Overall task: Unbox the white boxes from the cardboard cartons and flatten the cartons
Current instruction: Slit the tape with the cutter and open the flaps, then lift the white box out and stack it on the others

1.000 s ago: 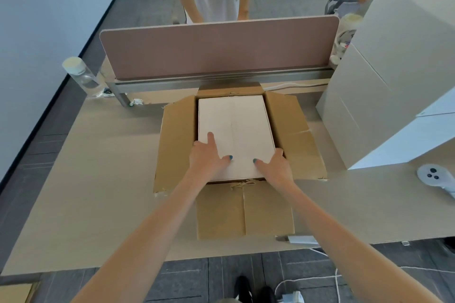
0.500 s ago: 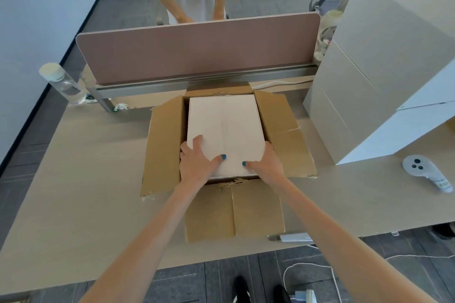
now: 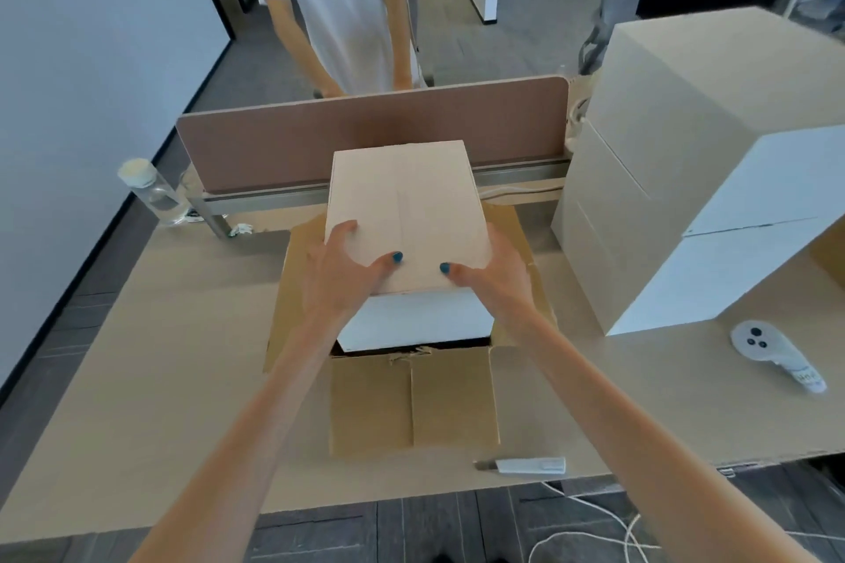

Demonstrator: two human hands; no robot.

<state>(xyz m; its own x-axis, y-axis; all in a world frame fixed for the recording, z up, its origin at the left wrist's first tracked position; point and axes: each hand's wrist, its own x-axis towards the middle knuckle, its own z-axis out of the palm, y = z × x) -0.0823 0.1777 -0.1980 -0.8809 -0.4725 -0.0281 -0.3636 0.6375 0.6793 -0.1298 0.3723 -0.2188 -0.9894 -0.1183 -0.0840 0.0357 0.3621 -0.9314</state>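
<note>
A white box point(image 3: 407, 210) stands partly raised out of the open brown cardboard carton point(image 3: 411, 398) in the middle of the desk. Its white front face shows above the carton's rim. My left hand point(image 3: 338, 270) grips the box's near left corner, thumb on top and fingers down the side. My right hand point(image 3: 494, 274) grips the near right corner the same way. The carton's flaps are spread flat to the left, right and front.
Stacked white boxes point(image 3: 695, 169) fill the desk's right side. A white controller point(image 3: 772, 354) lies near them, a box cutter point(image 3: 526, 465) at the front edge. A bottle point(image 3: 151, 190) stands far left beside the brown divider point(image 3: 366, 133). A person point(image 3: 343, 0) stands beyond.
Both hands have pulled the white box upward; it was level with the carton's opening and now its white front face shows above the rim. The camera view has tilted up.
</note>
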